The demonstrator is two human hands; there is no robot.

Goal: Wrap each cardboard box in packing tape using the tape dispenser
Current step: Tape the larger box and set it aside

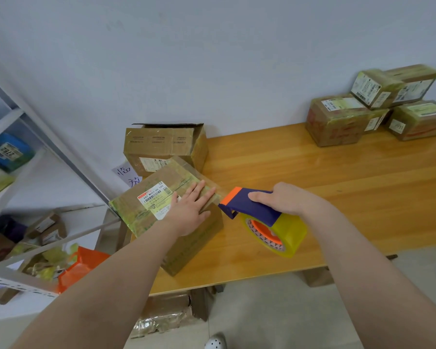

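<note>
Cardboard box (194, 245), brown with a white shipping label, sits at the near left corner of a wooden table (337, 177), its top already glossy with tape. The person's left hand (191, 209) lies flat on the box top, fingers straight and together, pressing down near the right edge. Just to the right, the right hand (285, 200) grips the blue and orange tape dispenser (252, 205), fingers curled over its handle and thumb along the near side. A large roll of clear yellowish tape (287, 235) hangs below the handle, close to the tabletop. The dispenser's orange tip is just beside the box's top right edge, and a strip of clear tape (218, 188) runs between them.

Behind the box stands an open carton (161, 147) against the white wall. At the far right corner of the table is a pile of taped boxes (375, 109). A white metal shelf rack (48, 142) holding parcels stands to the left, with an orange bag (83, 268) near its foot.
</note>
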